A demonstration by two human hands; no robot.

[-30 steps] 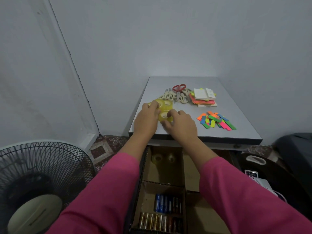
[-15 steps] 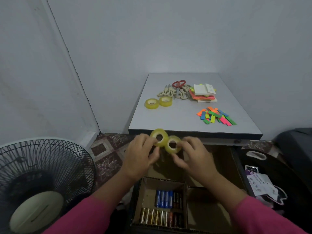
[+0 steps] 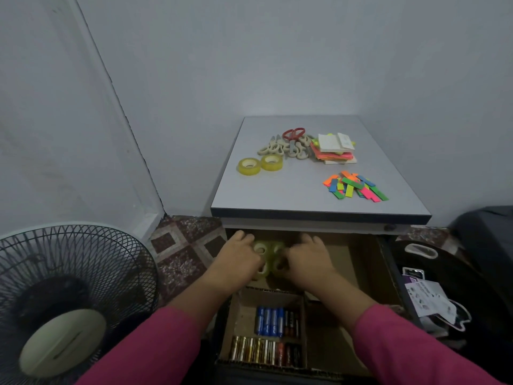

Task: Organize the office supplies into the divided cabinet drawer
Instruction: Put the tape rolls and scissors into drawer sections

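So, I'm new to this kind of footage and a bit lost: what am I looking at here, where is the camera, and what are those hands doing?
There is no machine here. A person wears a wide-angle camera on the head, looking forward and down, so you see their own arms in pink sleeves.

Both hands are down in the far left compartment of the open drawer, a cardboard-divided one under the grey cabinet top. The left hand and right hand are curled around yellow tape rolls in the drawer; how many each holds is unclear. Nearer the camera, another compartment holds batteries.

Still on top: two more tape rolls, a pile of scissors, a stack of sticky notes and coloured paper strips. A fan stands on the floor at left.
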